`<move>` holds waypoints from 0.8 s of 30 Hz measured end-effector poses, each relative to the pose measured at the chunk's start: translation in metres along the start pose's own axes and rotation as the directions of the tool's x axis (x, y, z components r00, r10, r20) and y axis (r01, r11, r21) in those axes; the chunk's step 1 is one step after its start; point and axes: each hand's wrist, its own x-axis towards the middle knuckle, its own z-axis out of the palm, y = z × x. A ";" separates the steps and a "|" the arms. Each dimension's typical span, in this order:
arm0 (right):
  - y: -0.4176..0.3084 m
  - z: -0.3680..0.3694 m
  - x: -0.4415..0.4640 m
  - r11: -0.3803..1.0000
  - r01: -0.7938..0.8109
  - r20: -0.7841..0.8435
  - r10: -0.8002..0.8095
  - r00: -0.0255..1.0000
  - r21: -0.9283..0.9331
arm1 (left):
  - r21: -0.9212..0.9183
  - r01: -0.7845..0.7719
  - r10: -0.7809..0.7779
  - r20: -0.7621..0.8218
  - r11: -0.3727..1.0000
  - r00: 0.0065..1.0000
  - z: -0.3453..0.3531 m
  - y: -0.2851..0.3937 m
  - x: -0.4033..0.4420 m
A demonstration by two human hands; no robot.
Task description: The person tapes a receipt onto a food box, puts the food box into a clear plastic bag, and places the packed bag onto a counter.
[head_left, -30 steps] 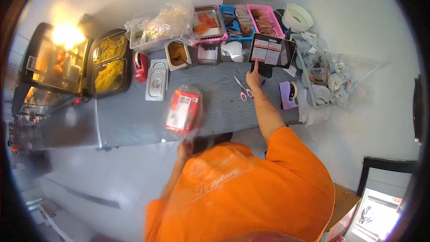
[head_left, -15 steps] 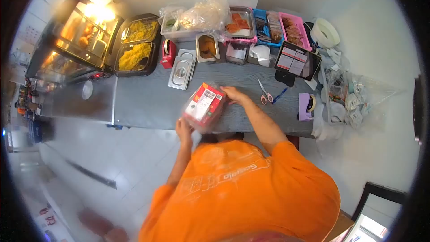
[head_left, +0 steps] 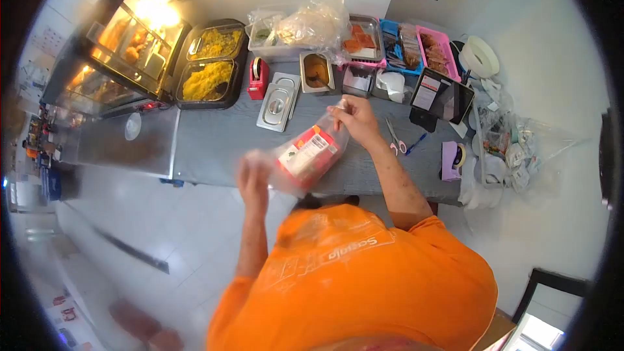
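Observation:
A red box [head_left: 320,159] with a white label on top sits tilted inside a clear plastic bag [head_left: 283,182], near the front edge of the counter. My right hand [head_left: 356,120] is closed on the upper right end of the bag, fingers pinched together and the plastic drawn up. On the other side, my left hand [head_left: 253,179] is closed at the bag's left end; motion smears its fingers. Scissors [head_left: 395,140] and a blue pen [head_left: 416,143] lie to the right of my right forearm.
A steel lid [head_left: 278,105], a red tape dispenser [head_left: 258,79] and a sauce pan [head_left: 316,73] stand behind the bag. Yellow rice trays [head_left: 208,81] and a lit display case [head_left: 123,45] are left. A tablet [head_left: 441,97] and purple tape dispenser [head_left: 450,161] stand right.
Both hands have moved from the sides of the box to the bag's ends, pulling the plastic up and outward. The view has shifted slightly.

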 end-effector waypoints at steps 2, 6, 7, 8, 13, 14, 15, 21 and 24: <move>-0.034 0.014 -0.015 0.991 -0.084 0.069 0.091 0.993 -0.099 | -0.005 0.158 -0.157 -0.149 0.987 0.976 0.014 0.017 0.012; -0.074 0.030 -0.046 0.996 -0.071 0.124 0.063 0.990 0.057 | 0.359 -0.002 -0.046 0.125 0.933 0.991 -0.003 0.019 0.027; -0.071 0.032 -0.049 0.995 -0.086 0.123 0.078 0.989 0.060 | 0.362 0.013 -0.060 0.118 0.932 0.991 -0.004 0.020 0.030; -0.066 0.032 -0.051 0.997 0.065 0.050 -0.063 0.997 -0.034 | 0.380 -0.037 -0.008 0.115 0.924 0.993 -0.004 0.020 0.041; -0.061 0.024 -0.061 0.890 0.151 0.096 -0.121 0.988 -0.431 | 0.538 -0.176 0.024 0.278 0.824 0.960 -0.022 0.022 0.073; -0.072 0.020 -0.065 0.750 0.076 0.036 -0.069 0.997 -0.658 | 0.698 -0.425 0.157 0.416 0.576 0.896 -0.030 0.025 0.078; -0.078 0.014 -0.069 0.554 -0.012 -0.036 -0.032 0.999 -0.832 | 0.750 -0.615 0.224 0.574 0.243 0.788 -0.036 0.027 0.080; 0.049 -0.020 -0.072 0.279 0.055 0.030 -0.095 0.995 -0.959 | 0.618 -0.770 0.218 0.738 0.159 0.638 -0.064 -0.036 0.100; 0.062 0.044 -0.050 0.517 0.070 0.109 0.045 0.993 -0.853 | 0.551 -0.502 -0.088 0.727 0.667 0.681 -0.071 -0.110 0.138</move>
